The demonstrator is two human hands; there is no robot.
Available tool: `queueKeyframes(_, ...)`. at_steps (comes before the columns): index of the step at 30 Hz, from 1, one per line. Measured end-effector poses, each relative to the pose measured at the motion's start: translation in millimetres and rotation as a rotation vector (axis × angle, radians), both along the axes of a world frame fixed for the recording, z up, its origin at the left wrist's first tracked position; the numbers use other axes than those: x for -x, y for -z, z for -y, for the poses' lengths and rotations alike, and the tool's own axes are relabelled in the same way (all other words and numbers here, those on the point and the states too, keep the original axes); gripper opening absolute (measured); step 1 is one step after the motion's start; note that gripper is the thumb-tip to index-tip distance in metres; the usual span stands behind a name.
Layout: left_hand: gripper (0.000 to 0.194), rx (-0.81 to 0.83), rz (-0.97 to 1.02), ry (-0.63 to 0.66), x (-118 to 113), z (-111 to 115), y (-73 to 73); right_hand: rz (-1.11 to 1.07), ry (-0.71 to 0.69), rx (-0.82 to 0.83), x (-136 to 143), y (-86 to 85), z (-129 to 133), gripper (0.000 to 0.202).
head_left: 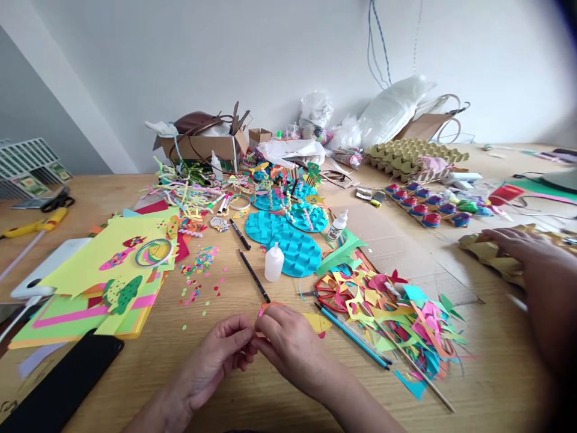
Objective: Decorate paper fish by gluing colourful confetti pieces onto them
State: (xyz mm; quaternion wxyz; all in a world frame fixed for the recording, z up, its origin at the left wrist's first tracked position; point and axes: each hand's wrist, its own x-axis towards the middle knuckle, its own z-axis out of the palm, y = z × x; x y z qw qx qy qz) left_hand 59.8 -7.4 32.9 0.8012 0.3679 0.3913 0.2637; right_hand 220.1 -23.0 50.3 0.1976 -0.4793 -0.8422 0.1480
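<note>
My left hand (pixel 220 352) and my right hand (pixel 291 346) meet at the front of the table, fingertips pinched together. Whatever lies between the fingers is too small or hidden to make out. An orange and pink paper piece (pixel 265 307) peeks out behind my right fingers; I cannot tell whether it is held or lies on the wood. A yellow paper fish (pixel 318 323) lies partly covered just beyond my right hand. Close by are a black pencil (pixel 255 276), a white glue bottle (pixel 274 263) and blue pens (pixel 354 337).
Another person's hand (pixel 514 243) rests on an egg carton (pixel 482 255) at right. Paper scraps (pixel 387 313) heap beside a wooden stick (pixel 415 367). Woven blue paper discs (pixel 288 240) lie mid-table. Coloured sheets (pixel 103 240) and a black object (pixel 63 385) are at left.
</note>
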Motion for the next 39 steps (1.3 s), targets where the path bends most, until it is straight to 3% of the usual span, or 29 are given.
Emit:
queueKeyframes(4,0.028,-0.131,-0.125,-0.015,3,-5,0.3,-0.024,-0.008,0.02,1,-3.6,-3,0.017)
queueKeyframes(10,0.026,-0.277,-0.29,-0.124,2,-17,-9.9,-0.36,0.19,0.301,-2,-5.6,-10,0.007)
queueKeyframes(14,0.022,-0.321,-0.296,-0.135,-2,-22,-15.8,-0.459,0.186,0.422,-2,-4.0,-16,0.008)
queueKeyframes(20,0.016,-0.418,-0.377,-0.115,-6,-27,-14.5,-0.377,0.205,0.351,3,-3.7,-22,0.006)
queueKeyframes(26,0.012,-0.807,-0.68,-0.059,-5,-25,-7.1,-0.271,0.244,0.276,9,6.3,-24,0.009)
queueKeyframes(30,0.014,-0.934,-0.788,-0.06,-6,-22,-3.8,-0.228,0.284,0.297,11,11.0,-24,0.012)
queueKeyframes(34,0.015,-0.956,-0.815,-0.07,-7,-21,-0.7,-0.243,0.282,0.266,12,16.3,-23,0.014)
queueKeyframes(39,0.015,-0.844,-0.768,-0.053,-7,-22,-1.6,-0.315,0.218,0.216,14,20.1,-23,0.017)
